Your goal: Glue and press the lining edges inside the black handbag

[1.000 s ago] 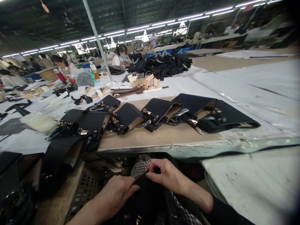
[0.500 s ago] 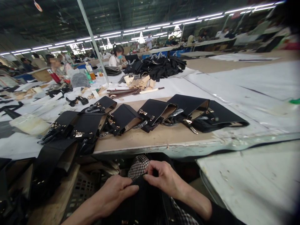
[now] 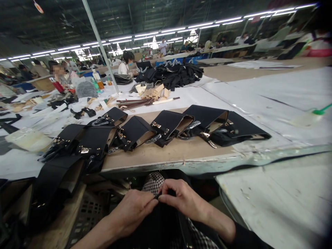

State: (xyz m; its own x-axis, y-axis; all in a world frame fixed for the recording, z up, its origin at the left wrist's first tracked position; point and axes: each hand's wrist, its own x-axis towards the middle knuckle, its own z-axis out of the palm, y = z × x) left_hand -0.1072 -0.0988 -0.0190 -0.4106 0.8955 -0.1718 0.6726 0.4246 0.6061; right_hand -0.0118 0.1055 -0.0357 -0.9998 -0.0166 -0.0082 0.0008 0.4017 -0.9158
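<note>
The black piece (image 3: 160, 221) lies in the person's lap, below the near edge of the worktable (image 3: 181, 155), over a checked cloth (image 3: 153, 181). Its upper edge comes up between the two hands. The left hand (image 3: 132, 211) has thumb and forefinger closed on that edge, and the right hand (image 3: 183, 200) pinches the same edge just beside it, fingertips nearly touching those of the left. Both hands are thus clenched on the piece, not loose.

Judging by how it drapes over the lap while its edge stands up between the fingers, the material looks like a leather-like sheet: pliable, moderately stiff, light, and not fragile. Its smooth face may slide under a flat palm, so a pinch along the edge or a seam seems the surest hold, as the fingers have it here.

On the worktable's brown board a row of black bags (image 3: 168, 126) lies tipped over, overlapping one another from the left part to the right, each with gold-coloured metal fittings (image 3: 155, 125). Farther back lie tan cut pieces (image 3: 155, 91) and a heap of black material (image 3: 178, 74). At the far side, bottles (image 3: 96, 77) stand near a seated person (image 3: 126, 64). A green-capped object (image 3: 320, 111) lies at the right edge.

No brand, label or writing can be read anywhere.
</note>
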